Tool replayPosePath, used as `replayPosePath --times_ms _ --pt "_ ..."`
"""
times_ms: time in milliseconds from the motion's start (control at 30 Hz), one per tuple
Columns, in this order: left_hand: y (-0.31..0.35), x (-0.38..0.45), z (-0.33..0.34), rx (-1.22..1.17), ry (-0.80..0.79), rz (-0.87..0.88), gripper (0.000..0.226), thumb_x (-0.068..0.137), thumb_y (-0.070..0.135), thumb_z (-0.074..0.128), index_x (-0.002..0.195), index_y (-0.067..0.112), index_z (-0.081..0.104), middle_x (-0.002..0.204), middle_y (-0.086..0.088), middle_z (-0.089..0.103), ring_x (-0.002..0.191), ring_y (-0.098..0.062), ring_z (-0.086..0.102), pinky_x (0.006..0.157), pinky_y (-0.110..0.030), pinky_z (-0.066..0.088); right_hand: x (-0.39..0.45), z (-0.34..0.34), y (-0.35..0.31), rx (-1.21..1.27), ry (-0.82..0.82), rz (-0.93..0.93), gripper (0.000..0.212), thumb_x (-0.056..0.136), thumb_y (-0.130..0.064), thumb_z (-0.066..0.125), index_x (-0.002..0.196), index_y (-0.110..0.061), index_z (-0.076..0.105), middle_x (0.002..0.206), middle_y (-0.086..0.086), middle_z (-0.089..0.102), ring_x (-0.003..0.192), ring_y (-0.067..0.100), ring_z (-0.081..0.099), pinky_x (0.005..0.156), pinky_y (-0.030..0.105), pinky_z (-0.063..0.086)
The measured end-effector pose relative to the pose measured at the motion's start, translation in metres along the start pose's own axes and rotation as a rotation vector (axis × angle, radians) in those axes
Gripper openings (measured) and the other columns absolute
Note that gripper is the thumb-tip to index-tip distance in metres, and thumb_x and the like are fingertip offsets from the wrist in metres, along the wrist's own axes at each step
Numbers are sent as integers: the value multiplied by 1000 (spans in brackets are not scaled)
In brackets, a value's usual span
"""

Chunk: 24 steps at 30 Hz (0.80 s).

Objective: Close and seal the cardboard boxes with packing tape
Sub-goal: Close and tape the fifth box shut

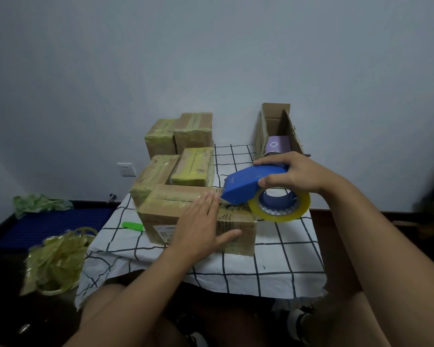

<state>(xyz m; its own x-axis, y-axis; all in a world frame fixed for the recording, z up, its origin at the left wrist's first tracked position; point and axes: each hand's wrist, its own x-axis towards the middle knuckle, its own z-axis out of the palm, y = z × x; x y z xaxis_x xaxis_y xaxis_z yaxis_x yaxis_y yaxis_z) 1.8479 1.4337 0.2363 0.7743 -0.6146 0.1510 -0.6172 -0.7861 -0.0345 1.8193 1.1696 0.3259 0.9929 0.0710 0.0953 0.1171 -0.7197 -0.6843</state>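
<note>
A closed cardboard box (176,209) sits near the front middle of the bench (273,259), which is draped in a white cloth with a black grid. The left hand (201,229) lies flat on this box, fingers straight over the top and the thumb spread down its near face, gripping nothing. The right hand (290,172) curls around a blue tape dispenser (246,185), fingers over its top and thumb on its side; the dispenser's front edge meets the box's top at the right end, just beside the left fingertips. A yellowish roll of packing tape (281,212) hangs in the dispenser, past the box's right edge.

Behind the box, four taped boxes (186,149) stand clustered, touching one another. Behind and right of the box, an open carton (276,128) stands with flaps up and a purple item (277,145) inside. Just left of the box lies a green cutter (133,226) on the cloth. Farther left, off the bench, is a heap of crumpled used tape (55,259).
</note>
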Motion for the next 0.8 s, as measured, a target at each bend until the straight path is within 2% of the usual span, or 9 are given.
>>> replayPosePath --times_ms 167,333,433,500,600,733,800 --pt "-2 4 4 20 49 -1 108 76 83 -5 156 13 12 163 -6 13 150 -18 13 120 -31 9 -5 -5 3 19 -9 -3 66 69 -64 67 130 -39 62 123 -11 61 106 11 60 93 30 50" --pt "0 2 2 -7 54 -5 102 78 80 -2 155 17 21 162 -7 20 149 -21 17 119 -34 14 -32 -17 25 98 15 15 54 69 -50 71 122 -38 66 114 -17 62 100 7 62 80 18 46" --pt "-1 2 7 1 67 -2 89 84 79 4 154 28 27 158 -10 30 146 -26 29 116 -39 24 -37 -17 32 116 21 17 57 69 -50 71 124 -37 65 111 -19 62 95 4 63 75 15 45" --pt "-2 1 9 -12 85 3 78 89 77 11 149 34 37 152 -13 41 139 -30 40 112 -43 32 -38 -16 34 132 17 21 57 69 -49 72 124 -37 65 110 -19 62 94 4 63 74 15 45" --pt "-2 1 12 -29 138 12 70 92 74 20 139 32 52 145 -11 50 132 -30 47 103 -46 42 -40 -12 37 131 1 31 56 73 -46 76 127 -35 65 112 -18 62 97 6 63 78 17 44" --pt "1 0 10 -13 195 37 66 94 68 25 131 26 60 120 1 58 108 -20 52 84 -36 48 -45 -6 46 152 7 49 45 85 -28 77 127 -34 64 114 -18 61 97 0 62 76 12 45" --pt "1 1 9 -6 192 73 65 94 66 26 134 24 57 109 5 60 96 -17 54 77 -31 45 -46 -4 47 156 11 45 45 85 -30 78 128 -35 63 114 -19 60 95 -6 61 74 9 46"
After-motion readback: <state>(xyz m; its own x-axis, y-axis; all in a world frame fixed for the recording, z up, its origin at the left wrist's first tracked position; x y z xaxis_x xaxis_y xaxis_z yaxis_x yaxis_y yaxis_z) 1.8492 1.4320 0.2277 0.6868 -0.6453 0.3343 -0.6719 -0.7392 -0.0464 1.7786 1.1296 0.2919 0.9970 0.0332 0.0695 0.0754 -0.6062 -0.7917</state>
